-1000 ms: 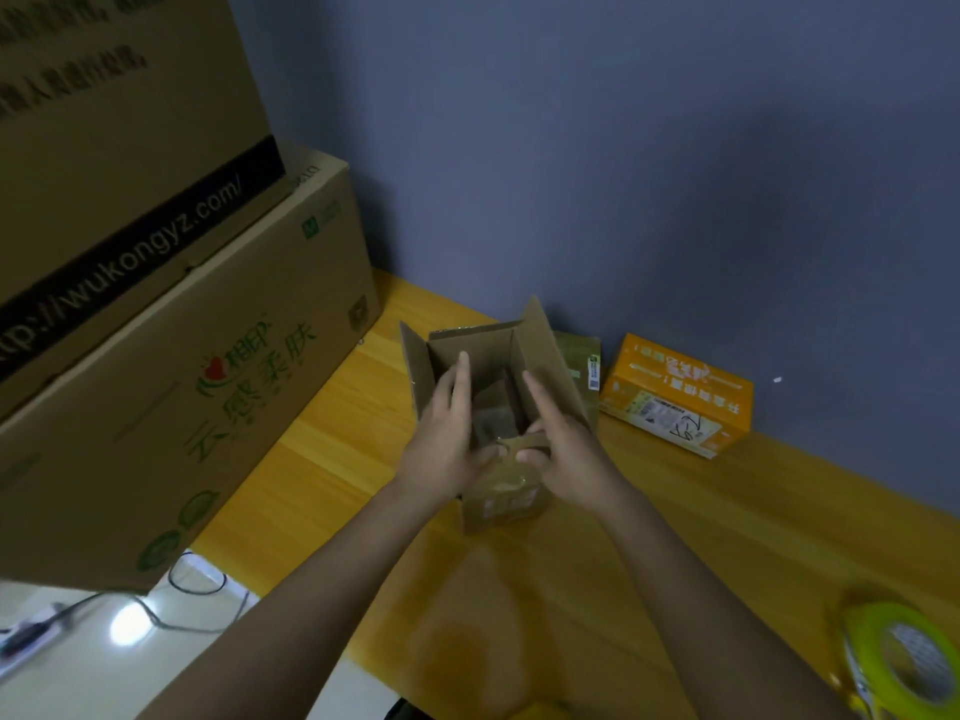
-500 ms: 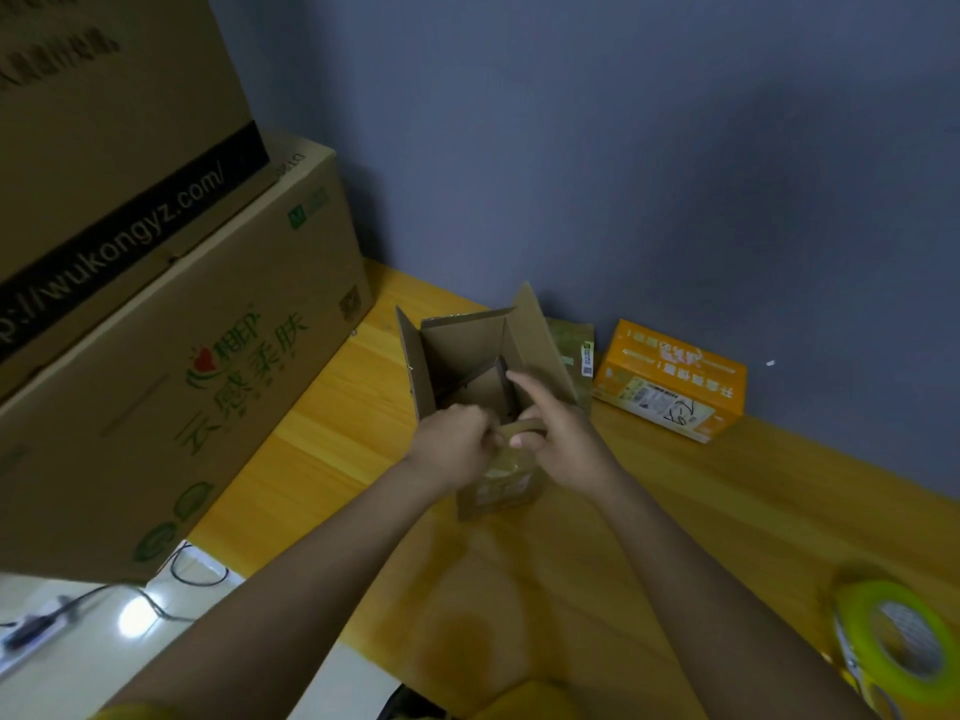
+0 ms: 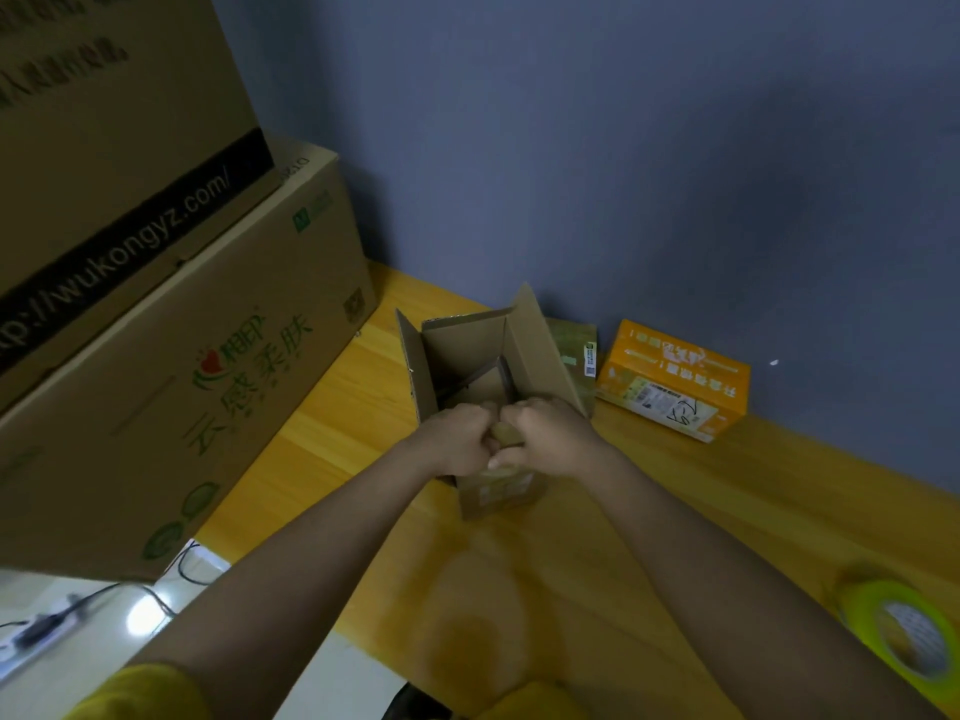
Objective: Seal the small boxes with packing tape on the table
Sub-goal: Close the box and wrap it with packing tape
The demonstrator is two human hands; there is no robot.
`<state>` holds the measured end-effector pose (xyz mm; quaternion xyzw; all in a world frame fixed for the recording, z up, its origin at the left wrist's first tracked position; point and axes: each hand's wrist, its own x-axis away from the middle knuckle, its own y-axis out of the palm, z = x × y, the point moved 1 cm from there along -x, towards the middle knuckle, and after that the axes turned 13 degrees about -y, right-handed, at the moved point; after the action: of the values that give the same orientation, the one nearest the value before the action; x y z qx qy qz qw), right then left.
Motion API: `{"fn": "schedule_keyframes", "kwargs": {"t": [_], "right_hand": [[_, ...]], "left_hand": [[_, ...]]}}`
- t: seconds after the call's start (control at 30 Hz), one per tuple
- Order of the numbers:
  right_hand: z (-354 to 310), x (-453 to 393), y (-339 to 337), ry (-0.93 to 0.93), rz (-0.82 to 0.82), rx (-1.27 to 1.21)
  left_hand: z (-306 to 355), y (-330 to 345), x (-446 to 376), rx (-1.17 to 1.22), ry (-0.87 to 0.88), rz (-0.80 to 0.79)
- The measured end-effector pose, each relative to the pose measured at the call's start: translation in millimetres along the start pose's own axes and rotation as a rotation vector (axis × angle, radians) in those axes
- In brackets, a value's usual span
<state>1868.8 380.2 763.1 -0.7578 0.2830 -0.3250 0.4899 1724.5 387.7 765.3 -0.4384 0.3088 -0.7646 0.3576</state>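
The small brown cardboard box [image 3: 470, 366] stands open on the yellow wooden table [image 3: 675, 491]; left hand [image 3: 457, 439] and right hand [image 3: 550, 436] both clench its near flap. Orange printed carton [image 3: 675, 379] sits right, "wukongyz.com" big carton [image 3: 119, 163] left.

A single head-worn camera looks forward and down, close over a wooden table [image 3: 675, 511], with the wall [image 3: 623, 148] at twelve o'clock.

The small box [image 3: 483, 366] stands on the table [image 3: 332, 444], 2 large cartons [image 3: 156, 356] stacked left of it, another box [image 3: 675, 381] right, the tape roll [image 3: 904, 636] near right.
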Motion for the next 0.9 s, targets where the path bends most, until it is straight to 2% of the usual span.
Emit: {"fn": "schedule_keyframes", "kwargs": {"t": [0.27,0.4,0.57,0.77,0.9], "right_hand": [[8.4,4.2,6.7,-0.047,-0.076,0.109],[7.0,0.5,4.4,-0.050,-0.133,0.066],[7.1,-6.0,-4.0,-0.061,-0.191,0.025],[12.5,-3.6,-3.0,-0.047,-0.172,-0.055],[9.5,-0.9,-4.5,-0.030,-0.185,-0.101]], "left_hand": [[2.1,1.7,-1.2,0.039,0.009,-0.022],[-0.4,7.0,-4.9,0.120,-0.043,-0.133],[0.2,15.5,-9.2,-0.064,-0.100,-0.014],[-3.8,6.0,-6.2,0.072,-0.062,-0.146],[-8.0,0.6,-8.0,0.064,-0.078,-0.204]]}}
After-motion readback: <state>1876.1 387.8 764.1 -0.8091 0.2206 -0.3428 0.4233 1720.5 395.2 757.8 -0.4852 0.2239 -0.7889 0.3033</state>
